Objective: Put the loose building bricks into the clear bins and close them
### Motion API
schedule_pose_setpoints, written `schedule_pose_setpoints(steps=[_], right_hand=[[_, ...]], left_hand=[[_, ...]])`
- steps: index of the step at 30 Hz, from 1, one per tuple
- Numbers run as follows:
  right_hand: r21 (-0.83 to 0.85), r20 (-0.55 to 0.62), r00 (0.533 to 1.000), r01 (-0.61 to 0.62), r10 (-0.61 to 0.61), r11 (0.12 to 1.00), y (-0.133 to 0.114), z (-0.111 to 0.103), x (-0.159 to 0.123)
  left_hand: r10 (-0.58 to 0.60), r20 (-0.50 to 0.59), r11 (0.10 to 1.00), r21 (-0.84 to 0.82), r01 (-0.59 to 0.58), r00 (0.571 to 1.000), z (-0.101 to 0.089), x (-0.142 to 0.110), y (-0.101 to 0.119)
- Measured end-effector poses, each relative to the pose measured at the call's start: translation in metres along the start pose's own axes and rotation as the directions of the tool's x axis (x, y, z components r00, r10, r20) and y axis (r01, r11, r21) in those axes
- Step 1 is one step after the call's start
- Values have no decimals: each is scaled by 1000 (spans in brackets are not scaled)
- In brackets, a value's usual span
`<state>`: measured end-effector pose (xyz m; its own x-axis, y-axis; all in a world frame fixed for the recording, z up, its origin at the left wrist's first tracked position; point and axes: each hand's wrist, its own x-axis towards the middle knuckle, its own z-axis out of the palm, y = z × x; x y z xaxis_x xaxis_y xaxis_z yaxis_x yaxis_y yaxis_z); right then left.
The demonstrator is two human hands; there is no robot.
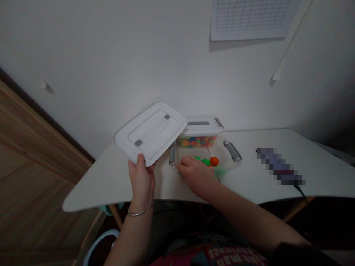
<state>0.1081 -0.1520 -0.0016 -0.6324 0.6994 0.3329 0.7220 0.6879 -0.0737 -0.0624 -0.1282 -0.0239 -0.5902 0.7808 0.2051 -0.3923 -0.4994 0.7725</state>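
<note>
My left hand (pixel 142 181) grips a white plastic lid (pixel 151 133) by its near edge and holds it tilted up above the table's left part. The lid has small grey patches on its raised top. My right hand (pixel 194 173) reaches over the near rim of a clear plastic box (pixel 222 164) with grey latches. Its fingers lie next to green balls (pixel 205 161) and an orange ball (pixel 214 161) inside the box. Whether those fingers hold anything is hidden. Behind stands a lidded clear box of multicoloured small pieces (pixel 196 142).
Both boxes stand on a white rounded table (pixel 263 181) against a white wall. A blurred, pixelated object (pixel 280 166) with a black cord lies to the right. A wooden panel (pixel 36 155) runs along the left, and a paper chart (pixel 249 16) hangs on the wall.
</note>
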Motion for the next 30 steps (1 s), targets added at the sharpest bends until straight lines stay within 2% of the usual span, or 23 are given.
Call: schedule_pose_setpoints(steps=[5, 8, 10, 13, 15, 17, 20, 22, 26, 28, 30], right_hand=[[36, 18, 999, 50, -50, 998, -9, 5, 11], [74, -21, 999, 52, -50, 996, -10, 0, 8], [128, -78, 997, 22, -12, 991, -3, -7, 2], [241, -193, 970, -100, 149, 965, 16, -16, -5], [395, -244, 923, -186, 298, 900, 33, -16, -6], [605, -245, 854, -236, 460, 761, 52, -11, -5], [841, -200, 730, -215, 654, 497, 84, -1, -2], [898, -189, 678, -172, 710, 404, 105, 0, -1], [906, -187, 651, -177, 736, 386, 138, -11, 1], [902, -170, 670, -190, 723, 388, 147, -16, 3], [916, -141, 714, -168, 686, 364, 153, -18, 4]], left_hand=[[1, 14, 999, -52, 0, 1000, 10, -3, -1], [-4, 22, 998, -67, 5, 1000, 14, -4, -4], [-5, 19, 998, -59, 7, 1000, 14, -4, -6], [-10, 23, 999, -41, 11, 1000, 12, -3, -8], [-12, 23, 999, -33, 13, 1000, 12, -3, -8], [-13, 23, 1000, -21, 13, 1000, 12, -4, -8], [-4, 47, 1000, 14, 4, 999, 13, -5, -9], [10, 86, 999, 41, -14, 996, 15, -3, -11], [-4, 196, 996, 91, -14, 981, 19, 7, -15], [-20, 266, 994, 108, -9, 964, 23, 13, -15], [-37, 336, 990, 138, -10, 941, 27, 17, -13]])
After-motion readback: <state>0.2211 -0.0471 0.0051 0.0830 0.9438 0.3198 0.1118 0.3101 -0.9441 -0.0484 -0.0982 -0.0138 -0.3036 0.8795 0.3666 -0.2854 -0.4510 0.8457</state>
